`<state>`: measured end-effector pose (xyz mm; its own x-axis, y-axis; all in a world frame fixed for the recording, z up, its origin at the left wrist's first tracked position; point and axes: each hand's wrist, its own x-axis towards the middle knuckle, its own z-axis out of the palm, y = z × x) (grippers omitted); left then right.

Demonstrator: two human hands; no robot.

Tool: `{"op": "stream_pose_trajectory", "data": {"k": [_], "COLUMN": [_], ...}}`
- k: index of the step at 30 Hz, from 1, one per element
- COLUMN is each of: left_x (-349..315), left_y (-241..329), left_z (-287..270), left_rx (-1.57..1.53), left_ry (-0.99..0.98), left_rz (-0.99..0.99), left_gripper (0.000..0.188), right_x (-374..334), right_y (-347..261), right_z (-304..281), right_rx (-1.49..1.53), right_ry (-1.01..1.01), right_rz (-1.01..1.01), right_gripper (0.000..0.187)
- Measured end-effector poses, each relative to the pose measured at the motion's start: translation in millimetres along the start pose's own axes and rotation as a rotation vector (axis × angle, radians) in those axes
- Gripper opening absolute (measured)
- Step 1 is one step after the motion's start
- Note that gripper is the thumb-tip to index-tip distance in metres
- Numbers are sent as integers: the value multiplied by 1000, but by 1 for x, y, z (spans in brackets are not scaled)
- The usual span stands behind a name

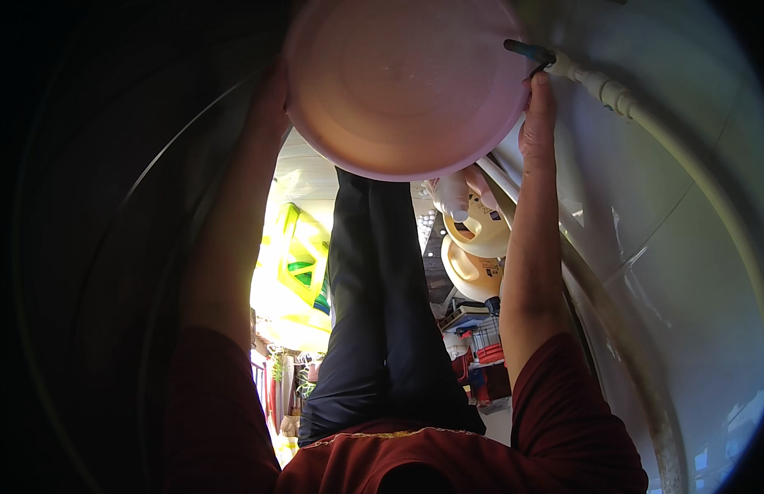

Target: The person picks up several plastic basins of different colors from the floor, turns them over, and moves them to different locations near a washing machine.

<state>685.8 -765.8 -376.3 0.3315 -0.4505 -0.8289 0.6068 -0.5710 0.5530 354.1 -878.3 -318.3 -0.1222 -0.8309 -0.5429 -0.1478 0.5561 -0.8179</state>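
Observation:
A wide round pink plastic basin (pixel 402 90) fills the top middle of the head view, held up at the ends of my outstretched arms. My left hand (pixel 272 99) is at its left rim, deep in shadow, with the fingers mostly hidden. On the opposite rim my right hand (pixel 538 119) grips the edge, its fingers partly out of sight behind the basin. Just above the right hand, a tap (pixel 532 54) with a bluish lever joins a pale pipe (pixel 617 95). The lever's tip overlaps the basin's edge in the picture, and I cannot tell whether they touch.
The pipe curves down along a pale wall (pixel 695 247) at right. Large cream jugs (pixel 472 267) and a pinkish-white bottle (pixel 452 198) are beyond my right forearm. A bright yellow-green plastic item (pixel 300 255) lies left of my legs. A wire basket (pixel 485 337) holds red things.

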Motion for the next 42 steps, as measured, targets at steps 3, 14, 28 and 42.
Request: {"op": "stream_pose_trajectory", "data": {"k": [3, 14, 28, 42], "left_x": [1, -1, -2, -1], "left_y": [-1, 0, 3, -1], "left_z": [-3, 2, 4, 0], "left_rx": [20, 23, 80, 107], "left_ry": [-1, 32, 60, 10], "left_rz": [6, 2, -45, -4], "left_gripper": [30, 33, 32, 30], "right_x": [1, 11, 4, 7], "right_y": [2, 15, 7, 10], "right_z": [0, -11, -2, -6], "right_rx": [0, 1, -5, -7], "right_ry": [5, -17, 4, 7], "right_rz": [-5, 34, -23, -1], "right_gripper": [39, 39, 43, 44]}}
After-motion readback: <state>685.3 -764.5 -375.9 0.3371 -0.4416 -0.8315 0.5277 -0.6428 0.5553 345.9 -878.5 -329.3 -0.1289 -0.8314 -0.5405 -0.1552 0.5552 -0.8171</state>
